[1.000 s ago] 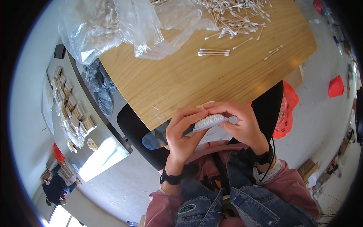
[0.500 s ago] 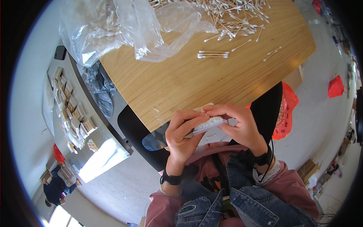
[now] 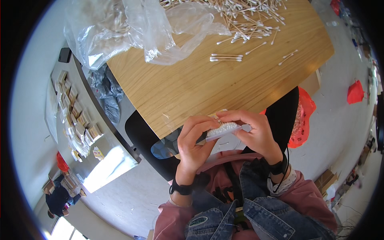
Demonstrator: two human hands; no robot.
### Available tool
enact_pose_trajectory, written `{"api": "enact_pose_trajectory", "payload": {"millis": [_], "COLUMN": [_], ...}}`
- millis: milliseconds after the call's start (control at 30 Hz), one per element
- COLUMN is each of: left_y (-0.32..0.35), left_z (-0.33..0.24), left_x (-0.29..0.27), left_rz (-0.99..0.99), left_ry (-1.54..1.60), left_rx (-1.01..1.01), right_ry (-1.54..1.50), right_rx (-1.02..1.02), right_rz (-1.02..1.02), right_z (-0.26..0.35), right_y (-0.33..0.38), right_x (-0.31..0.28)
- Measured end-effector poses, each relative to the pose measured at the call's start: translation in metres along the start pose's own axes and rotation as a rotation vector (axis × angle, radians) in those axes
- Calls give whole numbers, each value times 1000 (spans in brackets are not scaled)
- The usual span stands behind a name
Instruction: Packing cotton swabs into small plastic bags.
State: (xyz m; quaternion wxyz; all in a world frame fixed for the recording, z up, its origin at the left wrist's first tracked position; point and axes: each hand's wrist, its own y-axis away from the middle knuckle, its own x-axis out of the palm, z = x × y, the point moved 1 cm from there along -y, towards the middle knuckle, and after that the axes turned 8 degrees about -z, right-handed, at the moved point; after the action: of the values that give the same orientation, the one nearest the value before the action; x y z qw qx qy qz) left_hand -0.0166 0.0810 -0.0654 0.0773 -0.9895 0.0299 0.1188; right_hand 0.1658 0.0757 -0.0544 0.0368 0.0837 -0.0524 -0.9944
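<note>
Between both hands, just off the near table edge, is a small clear box of cotton swabs (image 3: 222, 130); its packed white tips face me. My left hand (image 3: 195, 138) wraps round the box's left end, fingers curled over the top. My right hand (image 3: 253, 130) grips the right end, thumb below and fingers above. A yellowish edge shows behind the fingers. Farther off on the wooden table (image 3: 172, 92), several loose swabs lie in a short row (image 3: 226, 57), and a big heap of cotton swabs (image 3: 248, 20) spreads at the far side.
A clear plastic bag (image 3: 148, 32) covers the table's far left. On a side table at left lie many small packs (image 3: 78, 114) and a black phone (image 3: 64, 55). A red bag (image 3: 302, 120) stands right of the black chair (image 3: 283, 114). Another person (image 3: 60, 198) is at lower left.
My left fingers have shifted slightly back along the box, baring more of the white swab tips. The box stays in both hands; the table looks the same.
</note>
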Motion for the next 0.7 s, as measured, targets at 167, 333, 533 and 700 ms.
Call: {"api": "enact_pose_trajectory", "payload": {"millis": [167,333,533,700], "left_y": [5,4,7,8], "left_z": [0,-4,-4,-3], "left_x": [-1,-2,-3,0], "left_rz": [-47,-48,-53,-74], "left_ry": [15,12,-30,-10], "left_rx": [-27,-100,-77,-111], "right_ry": [-4,-41,77,38], "right_rx": [-10,33,-80,-16], "right_rz": [12,-22,-5,-9], "right_z": [1,-1,-1,0], "right_y": [-1,-1,-1,0], "right_x": [-1,0,0,0]}}
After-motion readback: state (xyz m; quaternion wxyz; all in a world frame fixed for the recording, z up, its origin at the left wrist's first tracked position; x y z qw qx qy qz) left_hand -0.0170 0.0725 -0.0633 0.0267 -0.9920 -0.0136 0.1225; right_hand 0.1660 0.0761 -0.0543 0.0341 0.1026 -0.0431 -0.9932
